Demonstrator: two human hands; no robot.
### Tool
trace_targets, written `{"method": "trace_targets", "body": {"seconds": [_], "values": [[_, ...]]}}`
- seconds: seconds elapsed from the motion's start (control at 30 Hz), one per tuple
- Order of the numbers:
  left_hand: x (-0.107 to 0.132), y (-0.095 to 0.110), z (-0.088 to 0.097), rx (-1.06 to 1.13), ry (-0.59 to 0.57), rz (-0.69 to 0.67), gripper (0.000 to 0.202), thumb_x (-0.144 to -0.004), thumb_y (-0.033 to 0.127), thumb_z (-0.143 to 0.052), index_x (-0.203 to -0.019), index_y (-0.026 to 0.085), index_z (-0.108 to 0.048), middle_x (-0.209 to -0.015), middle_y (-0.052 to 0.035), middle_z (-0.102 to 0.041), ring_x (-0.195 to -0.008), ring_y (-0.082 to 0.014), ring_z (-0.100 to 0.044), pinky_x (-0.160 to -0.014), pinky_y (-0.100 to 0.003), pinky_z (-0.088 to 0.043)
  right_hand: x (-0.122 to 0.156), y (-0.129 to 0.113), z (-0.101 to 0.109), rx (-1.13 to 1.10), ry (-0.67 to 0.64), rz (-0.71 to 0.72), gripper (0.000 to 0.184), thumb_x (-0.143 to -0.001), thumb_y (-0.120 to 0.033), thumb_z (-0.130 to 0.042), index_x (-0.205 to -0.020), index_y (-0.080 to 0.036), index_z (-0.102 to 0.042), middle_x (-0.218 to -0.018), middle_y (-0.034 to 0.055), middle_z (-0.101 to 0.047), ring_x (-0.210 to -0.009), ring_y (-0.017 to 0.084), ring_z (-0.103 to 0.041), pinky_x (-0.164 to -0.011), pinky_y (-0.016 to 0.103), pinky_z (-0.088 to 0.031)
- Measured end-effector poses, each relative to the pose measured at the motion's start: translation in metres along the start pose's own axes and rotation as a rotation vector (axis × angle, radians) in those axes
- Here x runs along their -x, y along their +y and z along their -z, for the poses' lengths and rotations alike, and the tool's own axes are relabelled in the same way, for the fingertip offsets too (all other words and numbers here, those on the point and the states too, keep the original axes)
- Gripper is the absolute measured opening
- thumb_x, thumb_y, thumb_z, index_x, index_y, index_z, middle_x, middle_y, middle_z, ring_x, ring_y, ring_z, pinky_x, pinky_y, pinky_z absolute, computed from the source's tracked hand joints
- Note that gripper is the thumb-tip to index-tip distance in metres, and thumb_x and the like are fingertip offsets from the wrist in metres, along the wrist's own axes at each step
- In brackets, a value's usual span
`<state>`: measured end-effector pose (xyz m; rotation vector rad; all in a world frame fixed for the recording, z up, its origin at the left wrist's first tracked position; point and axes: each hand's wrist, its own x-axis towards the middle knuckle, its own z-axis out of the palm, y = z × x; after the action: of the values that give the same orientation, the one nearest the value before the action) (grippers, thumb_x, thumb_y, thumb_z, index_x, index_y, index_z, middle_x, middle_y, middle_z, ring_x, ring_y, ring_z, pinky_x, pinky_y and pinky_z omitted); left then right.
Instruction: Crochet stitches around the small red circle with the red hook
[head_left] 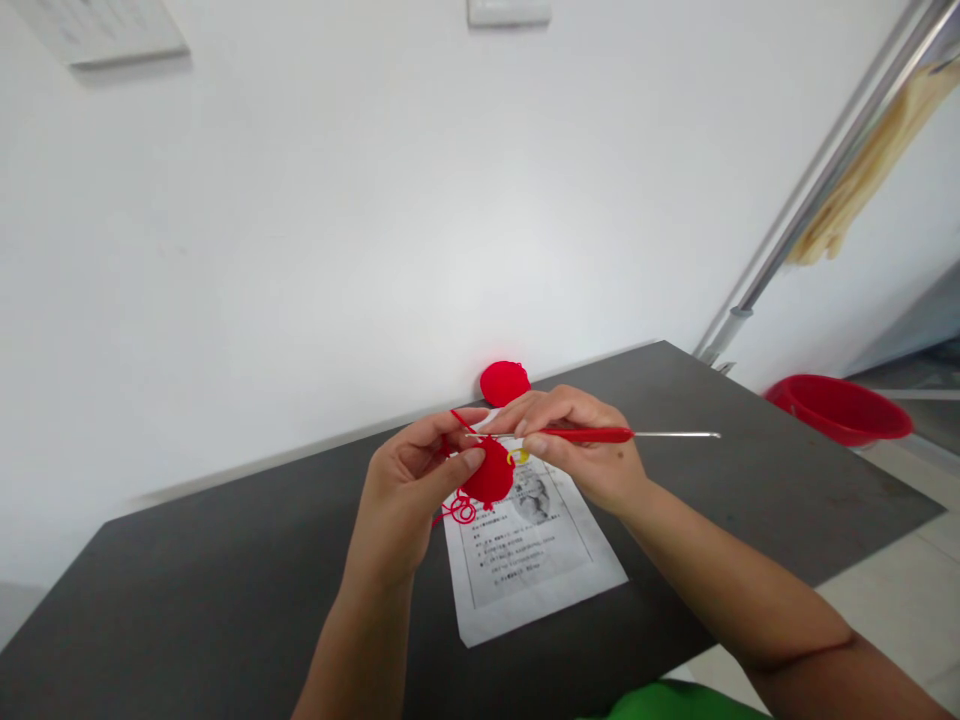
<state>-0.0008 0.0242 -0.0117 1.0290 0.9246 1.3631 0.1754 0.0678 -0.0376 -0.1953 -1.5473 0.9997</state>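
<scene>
Between the thumb and fingers of my left hand [412,480] is a small red crochet piece [491,475], with red yarn running over the fingers. My right hand [581,440] grips a crochet hook [592,435] by its red handle. One thin metal end reaches left to the top edge of the piece; the other sticks out to the right. A yellow stitch marker [519,456] hangs at the piece's right edge. Loose loops of red yarn [463,510] dangle below my left hand. Whether the hook's tip is inside a stitch is too small to tell.
A printed sheet [540,580] lies on the dark table [247,590] beneath my hands. Behind them, a red yarn ball [505,383] rests near the white wall. To the right are a metal pole [814,190], hanging yellow gloves [862,175] and a red basin [840,410] below table level.
</scene>
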Motion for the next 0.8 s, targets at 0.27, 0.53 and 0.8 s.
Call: {"method": "trace_targets", "body": {"seconds": [0.27,0.53,0.8], "values": [[0.001,0.005,-0.003,0.055,0.018,0.027,0.023,-0.059,0.016,-0.085,-0.082,0.019,-0.084,-0.06,0.0013,-0.063,-0.053,-0.0067,-0.056,-0.055,-0.017,-0.045,0.001,0.002,-0.001,0.069,-0.017,0.16,0.008,-0.09,-0.017,-0.073,-0.095,-0.021,-0.075,-0.098,0.007,-0.08,-0.093,0.018,-0.075,-0.084,0.036,-0.062],[0.002,0.005,0.004,-0.054,0.024,0.021,0.022,-0.062,0.014,-0.082,-0.083,0.021,-0.084,-0.062,0.0014,-0.064,-0.056,-0.0073,-0.055,-0.055,-0.017,-0.042,-0.003,0.003,0.01,-0.097,-0.093,-0.023,0.004,-0.088,-0.02,-0.076,-0.09,-0.021,-0.073,-0.096,0.0046,-0.081,-0.094,0.017,-0.078,-0.082,0.031,-0.064],[0.003,0.005,0.006,-0.158,-0.009,0.041,0.02,-0.066,0.016,-0.08,-0.086,0.019,-0.082,-0.062,0.0019,-0.063,-0.055,-0.0082,-0.053,-0.053,-0.019,-0.04,-0.008,-0.004,0.026,-0.042,-0.287,0.003,0.004,-0.092,-0.02,-0.071,-0.09,-0.016,-0.07,-0.101,0.0104,-0.08,-0.097,0.017,-0.077,-0.082,0.03,-0.064]]}}
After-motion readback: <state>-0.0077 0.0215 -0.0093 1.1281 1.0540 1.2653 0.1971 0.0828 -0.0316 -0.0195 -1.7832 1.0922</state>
